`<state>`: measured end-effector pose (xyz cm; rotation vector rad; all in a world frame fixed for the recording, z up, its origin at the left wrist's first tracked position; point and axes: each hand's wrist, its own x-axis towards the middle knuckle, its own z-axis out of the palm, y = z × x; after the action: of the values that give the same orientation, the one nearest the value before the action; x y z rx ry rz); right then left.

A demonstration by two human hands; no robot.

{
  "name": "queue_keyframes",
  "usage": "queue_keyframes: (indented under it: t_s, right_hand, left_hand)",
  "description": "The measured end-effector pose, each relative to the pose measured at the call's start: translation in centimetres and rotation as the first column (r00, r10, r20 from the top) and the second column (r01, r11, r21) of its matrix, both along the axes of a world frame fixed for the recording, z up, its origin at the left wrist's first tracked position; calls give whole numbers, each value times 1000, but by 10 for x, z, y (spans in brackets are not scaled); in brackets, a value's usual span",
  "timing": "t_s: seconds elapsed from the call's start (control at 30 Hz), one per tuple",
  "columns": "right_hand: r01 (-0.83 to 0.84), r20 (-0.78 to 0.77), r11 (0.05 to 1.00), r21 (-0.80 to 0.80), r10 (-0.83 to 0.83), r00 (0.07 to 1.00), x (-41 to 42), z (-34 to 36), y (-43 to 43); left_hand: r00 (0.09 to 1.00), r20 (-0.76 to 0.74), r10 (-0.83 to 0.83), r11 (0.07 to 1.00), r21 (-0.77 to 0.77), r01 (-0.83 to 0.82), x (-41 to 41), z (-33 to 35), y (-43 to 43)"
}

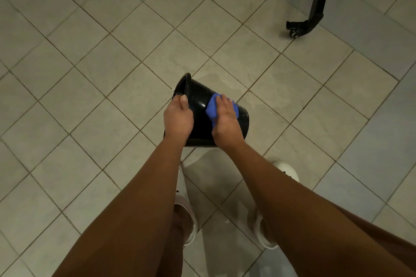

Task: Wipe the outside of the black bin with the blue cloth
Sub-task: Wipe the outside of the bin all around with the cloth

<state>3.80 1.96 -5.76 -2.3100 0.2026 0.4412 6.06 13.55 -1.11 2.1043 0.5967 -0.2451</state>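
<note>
The left hand (177,116) has its grip curled over the rim of the black bin (198,96), which is tipped mouth far-left above the tiled floor (90,51). The right hand (226,116) presses the blue cloth (211,109) on the bin's side, fingers seemingly flat. Wiping is mid-stroke, I judge; next, rotate the bin to reach the unwiped wall.

text: none legible — labels: none | brands: none | numbers: none
</note>
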Motion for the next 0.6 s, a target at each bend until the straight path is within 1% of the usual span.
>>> queue_keyframes:
  t_s: [0.07,0.13,0.23,0.3,0.37,0.43,0.5,0.57,0.6]
  right_hand:
    - [96,-54,993,-66,-99,994,-7,0,1]
    - [131,-35,987,-94,-135,990,-19,1,11]
    - [60,62,994,-95,-54,997,-23,6,26]
    - [-33,126,998,-45,39,991,-15,7,23]
    - [-108,156,994,35,102,983,-8,4,12]
    - [-108,154,993,45,100,983,-7,-2,2]
    - [-74,146,997,-3,74,987,-9,-5,1]
    - [-82,186,996,-25,85,979,-16,-8,2]
    - [-104,222,994,-29,108,969,-20,-9,2]
  left_hand:
    - [1000,0,-1,1000,2,1,-2,2,-1]
    - [1000,4,-22,999,29,22,-3,3,-1]
    - [999,13,-47,997,62,46,-2,2,-2]
    - [998,32,-50,997,68,48,-3,1,-2]
    - [998,42,-50,997,59,47,-4,0,0]
    - [998,10,-54,998,14,54,-2,2,2]
    - [997,-62,-38,997,-69,33,3,6,2]
    - [988,-151,14,988,-149,-37,9,12,1]
    - [983,-182,32,986,-155,-61,11,14,0]
